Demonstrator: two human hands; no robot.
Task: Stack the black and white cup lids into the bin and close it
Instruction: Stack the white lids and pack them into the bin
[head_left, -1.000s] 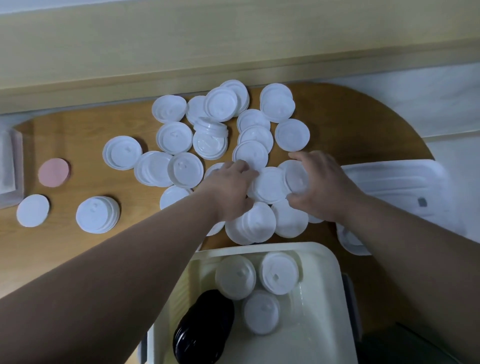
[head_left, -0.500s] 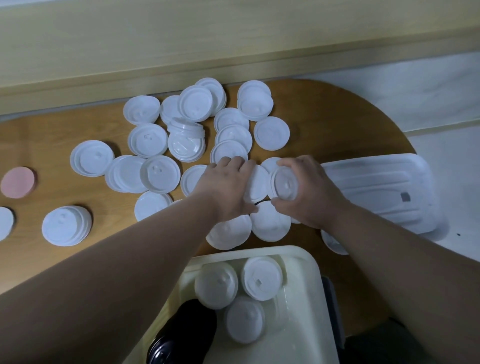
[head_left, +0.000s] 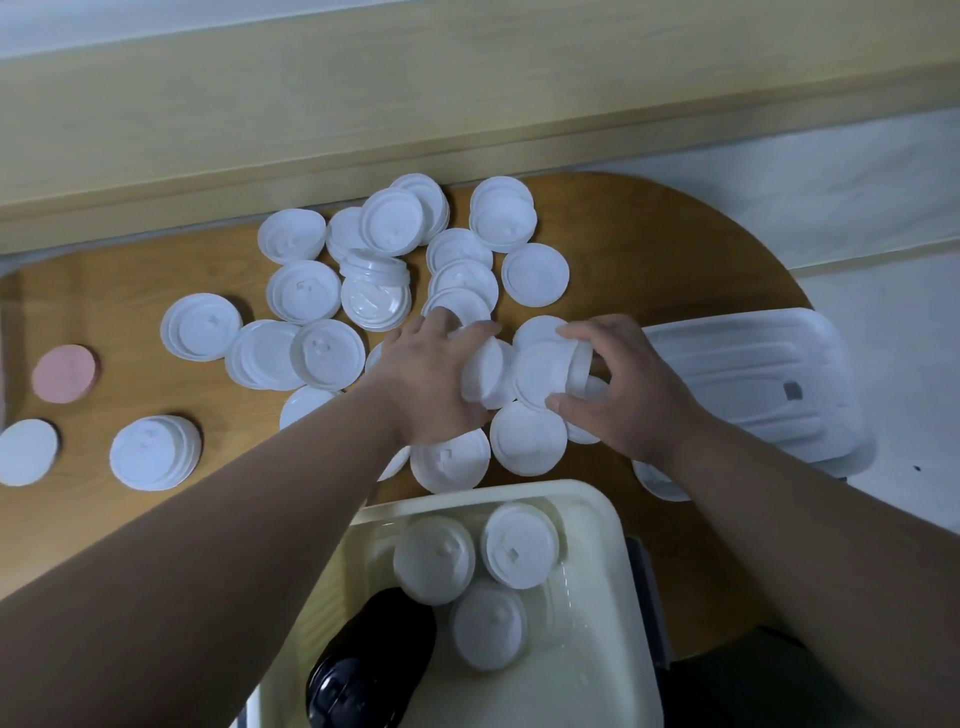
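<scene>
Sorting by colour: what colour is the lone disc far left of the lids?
Pink disc, head view.

White lids (head_left: 322, 351) all over the brown wooden table (head_left: 649, 249), one pink disc (head_left: 65, 373), black lids (head_left: 371, 670) in the cream bin (head_left: 613, 519), translucent white bin cover (head_left: 753, 384).

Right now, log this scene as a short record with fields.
left hand: grips a small white lid stack
right hand: grips a second white lid batch
open cream plastic bin: three white lid stacks, black lids
flat white bin cover: off, on table's right
rounded wooden table: many loose white lids
</scene>
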